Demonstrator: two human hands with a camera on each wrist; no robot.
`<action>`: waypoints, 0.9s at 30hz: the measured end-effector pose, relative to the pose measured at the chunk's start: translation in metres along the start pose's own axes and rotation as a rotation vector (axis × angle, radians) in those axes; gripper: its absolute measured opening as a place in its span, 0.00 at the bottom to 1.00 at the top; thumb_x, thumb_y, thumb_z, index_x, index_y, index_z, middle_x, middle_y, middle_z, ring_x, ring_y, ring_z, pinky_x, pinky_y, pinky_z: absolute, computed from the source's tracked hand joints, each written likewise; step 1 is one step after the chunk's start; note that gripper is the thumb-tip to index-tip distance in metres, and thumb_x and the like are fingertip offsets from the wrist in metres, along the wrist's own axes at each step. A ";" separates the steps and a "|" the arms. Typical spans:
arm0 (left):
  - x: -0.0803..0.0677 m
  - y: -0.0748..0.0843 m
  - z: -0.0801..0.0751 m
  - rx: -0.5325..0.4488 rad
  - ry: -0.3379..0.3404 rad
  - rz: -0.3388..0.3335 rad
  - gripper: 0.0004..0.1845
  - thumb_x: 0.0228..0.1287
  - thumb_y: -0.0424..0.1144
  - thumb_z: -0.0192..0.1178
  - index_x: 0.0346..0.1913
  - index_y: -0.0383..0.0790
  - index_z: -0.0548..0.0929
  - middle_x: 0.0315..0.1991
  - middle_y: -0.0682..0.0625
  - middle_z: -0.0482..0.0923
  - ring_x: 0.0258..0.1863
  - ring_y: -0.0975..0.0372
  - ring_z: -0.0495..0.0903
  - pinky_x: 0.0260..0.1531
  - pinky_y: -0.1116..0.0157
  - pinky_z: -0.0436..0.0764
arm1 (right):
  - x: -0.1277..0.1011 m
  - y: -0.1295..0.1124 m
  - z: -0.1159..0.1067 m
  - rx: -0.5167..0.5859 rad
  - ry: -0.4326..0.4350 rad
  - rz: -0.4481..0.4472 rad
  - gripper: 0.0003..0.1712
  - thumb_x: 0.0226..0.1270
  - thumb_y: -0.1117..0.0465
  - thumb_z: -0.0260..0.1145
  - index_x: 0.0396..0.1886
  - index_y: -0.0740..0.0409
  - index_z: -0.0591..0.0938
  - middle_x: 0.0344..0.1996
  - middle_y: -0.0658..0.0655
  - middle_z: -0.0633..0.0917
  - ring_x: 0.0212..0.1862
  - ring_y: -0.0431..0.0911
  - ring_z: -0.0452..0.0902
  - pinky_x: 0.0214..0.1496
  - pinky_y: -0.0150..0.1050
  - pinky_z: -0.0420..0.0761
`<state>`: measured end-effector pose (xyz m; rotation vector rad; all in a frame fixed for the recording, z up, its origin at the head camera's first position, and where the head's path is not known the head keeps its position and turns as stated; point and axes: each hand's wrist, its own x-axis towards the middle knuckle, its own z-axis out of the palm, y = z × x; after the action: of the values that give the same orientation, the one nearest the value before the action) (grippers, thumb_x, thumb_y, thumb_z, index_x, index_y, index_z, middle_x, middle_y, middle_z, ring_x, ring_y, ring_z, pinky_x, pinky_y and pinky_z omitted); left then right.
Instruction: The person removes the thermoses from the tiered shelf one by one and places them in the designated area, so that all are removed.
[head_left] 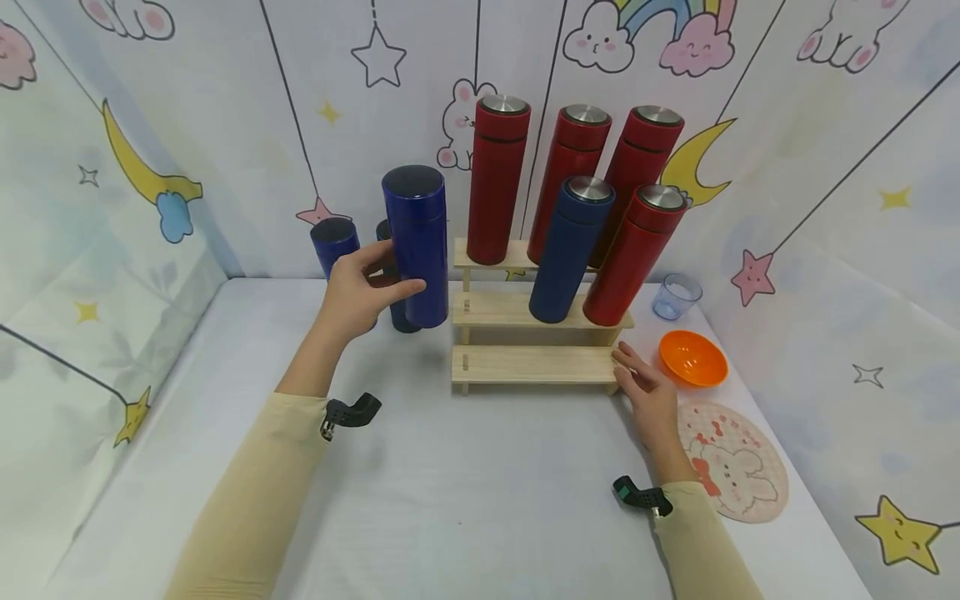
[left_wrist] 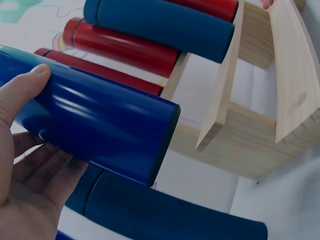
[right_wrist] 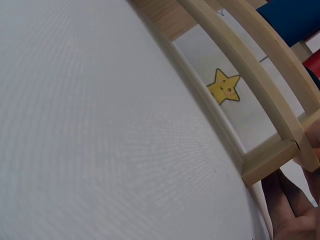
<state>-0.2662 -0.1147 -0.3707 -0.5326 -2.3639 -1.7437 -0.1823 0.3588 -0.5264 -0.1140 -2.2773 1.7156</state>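
My left hand (head_left: 356, 287) grips a glossy dark-blue thermos bottle (head_left: 420, 242) by its side, left of a three-tier wooden rack (head_left: 532, 364). In the left wrist view, my thumb lies on one side of the bottle and the fingers on the other; its base is free of the rack. My right hand (head_left: 648, 404) holds the right end of the rack's lowest shelf. Three red thermos bottles (head_left: 498, 179) stand on the top tier. A matte blue thermos bottle (head_left: 570, 250) and another red thermos bottle (head_left: 633, 258) stand on the middle tier.
Behind my left hand stand another glossy blue bottle (head_left: 333, 242) and a darker blue bottle (left_wrist: 170, 207), both partly hidden. On the right are a clear cup (head_left: 677, 297), an orange bowl (head_left: 693, 358) and a round rabbit mat (head_left: 738, 467). Patterned cloth (head_left: 247, 142) hangs behind the table.
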 end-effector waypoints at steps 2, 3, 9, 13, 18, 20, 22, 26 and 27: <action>-0.003 0.001 -0.005 -0.005 0.007 -0.001 0.38 0.66 0.42 0.80 0.76 0.39 0.78 0.66 0.41 0.82 0.66 0.49 0.82 0.68 0.52 0.80 | 0.000 0.000 0.000 -0.006 0.000 0.002 0.23 0.82 0.55 0.70 0.70 0.56 0.85 0.76 0.51 0.78 0.79 0.43 0.68 0.70 0.22 0.71; -0.004 0.001 -0.008 -0.010 0.011 0.000 0.38 0.66 0.41 0.80 0.76 0.38 0.78 0.67 0.41 0.82 0.66 0.49 0.82 0.68 0.53 0.80 | 0.000 0.000 0.000 -0.009 0.001 0.003 0.23 0.82 0.55 0.70 0.70 0.55 0.85 0.76 0.50 0.78 0.79 0.42 0.68 0.70 0.22 0.70; -0.012 0.001 -0.025 0.023 0.017 -0.012 0.37 0.66 0.41 0.80 0.75 0.38 0.79 0.66 0.40 0.82 0.66 0.48 0.82 0.68 0.52 0.81 | 0.000 0.001 0.000 -0.009 0.004 0.009 0.23 0.82 0.54 0.70 0.71 0.54 0.85 0.76 0.49 0.78 0.79 0.42 0.67 0.70 0.22 0.70; -0.018 -0.002 -0.036 0.047 0.020 -0.028 0.36 0.65 0.41 0.81 0.74 0.38 0.80 0.66 0.40 0.82 0.65 0.47 0.83 0.67 0.52 0.81 | 0.000 0.002 -0.001 0.004 0.000 0.015 0.23 0.82 0.56 0.70 0.71 0.55 0.85 0.76 0.50 0.77 0.79 0.44 0.68 0.69 0.22 0.71; -0.026 -0.007 -0.052 0.057 0.052 -0.037 0.35 0.64 0.39 0.81 0.73 0.40 0.81 0.64 0.41 0.84 0.63 0.48 0.83 0.66 0.55 0.82 | 0.000 0.002 -0.001 -0.003 0.000 0.017 0.23 0.82 0.55 0.70 0.71 0.55 0.85 0.76 0.50 0.78 0.79 0.43 0.67 0.70 0.22 0.70; -0.030 -0.008 -0.059 0.057 0.064 -0.046 0.36 0.64 0.38 0.81 0.74 0.40 0.81 0.64 0.41 0.84 0.63 0.49 0.83 0.66 0.57 0.82 | 0.001 0.002 -0.001 -0.010 0.001 0.023 0.23 0.82 0.54 0.70 0.71 0.55 0.85 0.76 0.49 0.78 0.79 0.43 0.67 0.70 0.22 0.71; -0.033 -0.010 -0.067 0.059 0.071 -0.057 0.36 0.64 0.37 0.81 0.75 0.40 0.80 0.66 0.41 0.83 0.64 0.50 0.82 0.66 0.59 0.82 | 0.001 0.002 0.000 -0.008 0.003 0.031 0.23 0.82 0.54 0.70 0.71 0.55 0.85 0.76 0.49 0.78 0.79 0.43 0.67 0.70 0.23 0.71; -0.040 -0.015 -0.080 0.084 0.081 -0.078 0.38 0.64 0.37 0.81 0.76 0.41 0.79 0.68 0.42 0.82 0.65 0.53 0.82 0.65 0.62 0.82 | 0.001 0.002 0.000 -0.015 0.006 0.037 0.23 0.82 0.55 0.70 0.71 0.54 0.85 0.76 0.49 0.77 0.79 0.43 0.67 0.71 0.24 0.71; -0.041 -0.017 -0.083 0.089 0.083 -0.081 0.38 0.64 0.37 0.81 0.76 0.41 0.79 0.68 0.42 0.82 0.65 0.54 0.82 0.65 0.63 0.82 | 0.000 0.002 0.000 -0.013 0.007 0.034 0.23 0.82 0.55 0.70 0.71 0.55 0.85 0.76 0.49 0.77 0.79 0.43 0.67 0.71 0.23 0.71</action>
<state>-0.2414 -0.2060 -0.3738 -0.3491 -2.4227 -1.6485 -0.1829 0.3597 -0.5281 -0.1627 -2.2944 1.7147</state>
